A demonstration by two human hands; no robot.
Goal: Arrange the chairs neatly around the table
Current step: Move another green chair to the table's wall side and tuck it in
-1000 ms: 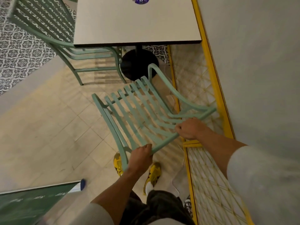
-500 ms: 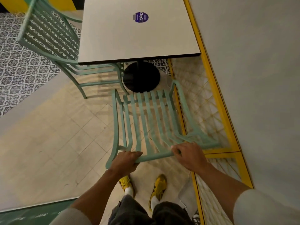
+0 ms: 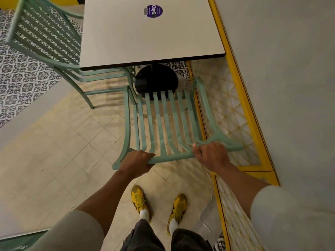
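At six o'clock, above yellow shoes (image 3: 139,200), the left hand (image 3: 135,161) and right hand (image 3: 211,155) are each keeping a clenched grip on the top rail of the green slatted chair (image 3: 164,122), which is facing the surface (image 3: 150,31) at twelve o'clock, a second chair (image 3: 45,38) standing at ten o'clock.

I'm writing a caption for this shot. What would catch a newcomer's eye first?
The mint-green slatted chair at the centre, gripped along its top rail by the left hand and right hand, facing the white table. Below, bright yellow shoes; a yellow border lines the wall on the right.
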